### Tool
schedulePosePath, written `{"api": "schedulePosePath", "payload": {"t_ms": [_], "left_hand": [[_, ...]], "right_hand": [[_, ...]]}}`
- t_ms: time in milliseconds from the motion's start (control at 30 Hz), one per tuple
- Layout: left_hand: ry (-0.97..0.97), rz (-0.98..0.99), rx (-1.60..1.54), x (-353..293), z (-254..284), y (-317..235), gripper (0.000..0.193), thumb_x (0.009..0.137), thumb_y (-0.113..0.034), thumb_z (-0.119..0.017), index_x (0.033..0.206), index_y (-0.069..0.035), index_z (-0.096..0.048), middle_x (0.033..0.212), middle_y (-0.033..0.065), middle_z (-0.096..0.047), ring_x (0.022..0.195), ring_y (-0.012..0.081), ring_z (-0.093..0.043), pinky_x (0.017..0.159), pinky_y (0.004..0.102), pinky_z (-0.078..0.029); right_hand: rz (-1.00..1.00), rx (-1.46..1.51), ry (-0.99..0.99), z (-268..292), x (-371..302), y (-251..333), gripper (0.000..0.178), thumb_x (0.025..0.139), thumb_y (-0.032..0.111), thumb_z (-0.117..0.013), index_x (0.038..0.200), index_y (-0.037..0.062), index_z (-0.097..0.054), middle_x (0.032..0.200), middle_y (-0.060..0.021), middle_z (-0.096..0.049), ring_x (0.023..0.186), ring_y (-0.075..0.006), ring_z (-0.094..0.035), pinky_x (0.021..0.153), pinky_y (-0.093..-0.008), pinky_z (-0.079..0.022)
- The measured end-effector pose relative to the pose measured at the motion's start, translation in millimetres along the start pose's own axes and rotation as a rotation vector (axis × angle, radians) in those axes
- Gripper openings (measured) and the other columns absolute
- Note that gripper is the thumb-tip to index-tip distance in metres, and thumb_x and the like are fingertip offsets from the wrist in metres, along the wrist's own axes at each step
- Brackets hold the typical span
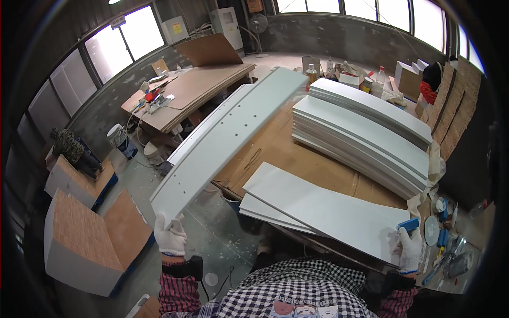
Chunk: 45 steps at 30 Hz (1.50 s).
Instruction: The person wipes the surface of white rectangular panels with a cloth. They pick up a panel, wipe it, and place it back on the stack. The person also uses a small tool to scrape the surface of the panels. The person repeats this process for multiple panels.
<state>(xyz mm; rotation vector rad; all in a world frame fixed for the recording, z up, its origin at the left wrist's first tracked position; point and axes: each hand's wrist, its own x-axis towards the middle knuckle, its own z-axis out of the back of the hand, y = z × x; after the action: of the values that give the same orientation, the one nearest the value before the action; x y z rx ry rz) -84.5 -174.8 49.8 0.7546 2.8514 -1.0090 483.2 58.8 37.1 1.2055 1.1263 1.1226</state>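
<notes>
A white glove covers my left hand (170, 236), which grips the near end of a long white panel (233, 124). This panel has several small dark holes and slants away across the left side of the workbench, its near end jutting past the bench edge. My right hand (409, 249), gloved too, is closed around a small blue block-like hand tool (408, 224). That hand is at the right end of a white board (323, 206), which lies flat over a few similar boards (273, 214) along the near edge. The tool's exact kind is not clear.
Stacked white boards (360, 143) fill the right of the brown workbench (265, 153). Hand tools and a round disc (431, 229) lie at my right. Bottles (311, 71) stand behind the boards. At left are another sheet-covered table (196, 93), a bucket (121, 140) and a crouching person (74, 151).
</notes>
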Motion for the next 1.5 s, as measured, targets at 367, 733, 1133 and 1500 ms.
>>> {"api": "schedulePosePath", "payload": {"t_ms": [367,733,1133,1500], "left_hand": [[0.061,-0.084,0.046,129,-37,10,0.038,0.099,-0.026,-0.054,0.122,0.005,-0.053,0.116,0.0199,-0.063,0.093,0.0353,-0.068,0.077,0.0395,-0.065],[-0.191,-0.014,0.604,192,-29,32,0.06,0.098,-0.053,-0.041,0.134,-0.007,-0.052,0.127,0.0148,-0.058,0.118,0.0346,-0.055,0.096,0.0548,-0.045],[0.006,-0.258,0.681,124,-59,63,0.05,0.102,-0.034,-0.042,0.139,0.0,-0.046,0.137,0.0168,-0.054,0.126,0.029,-0.051,0.11,0.0444,-0.036],[0.517,-0.258,1.268,16,-77,162,0.059,0.097,-0.017,-0.057,0.149,0.002,-0.034,0.154,0.0164,-0.036,0.143,0.0262,-0.033,0.117,0.0346,-0.026]], "right_hand": [[-0.02,0.015,0.037,2,3,-3,0.019,0.093,0.012,-0.063,0.106,0.0016,-0.054,0.073,-0.0024,-0.056,0.048,-0.0091,-0.053,0.038,-0.0245,-0.045],[-0.037,-0.071,0.042,-6,-4,7,0.016,0.094,0.015,-0.063,0.102,0.0026,-0.057,0.074,-0.0003,-0.057,0.053,-0.0071,-0.052,0.045,-0.0224,-0.045],[0.097,0.047,-0.235,55,-9,24,0.044,0.093,0.014,-0.066,0.131,0.0012,-0.049,0.083,-0.0015,-0.059,0.055,-0.0068,-0.052,0.045,-0.0238,-0.048],[-0.23,-0.51,-0.496,144,51,-13,0.088,0.084,0.019,-0.073,0.155,0.0106,-0.022,0.085,-0.008,-0.06,0.053,-0.0139,-0.054,0.044,-0.0306,-0.046]]}}
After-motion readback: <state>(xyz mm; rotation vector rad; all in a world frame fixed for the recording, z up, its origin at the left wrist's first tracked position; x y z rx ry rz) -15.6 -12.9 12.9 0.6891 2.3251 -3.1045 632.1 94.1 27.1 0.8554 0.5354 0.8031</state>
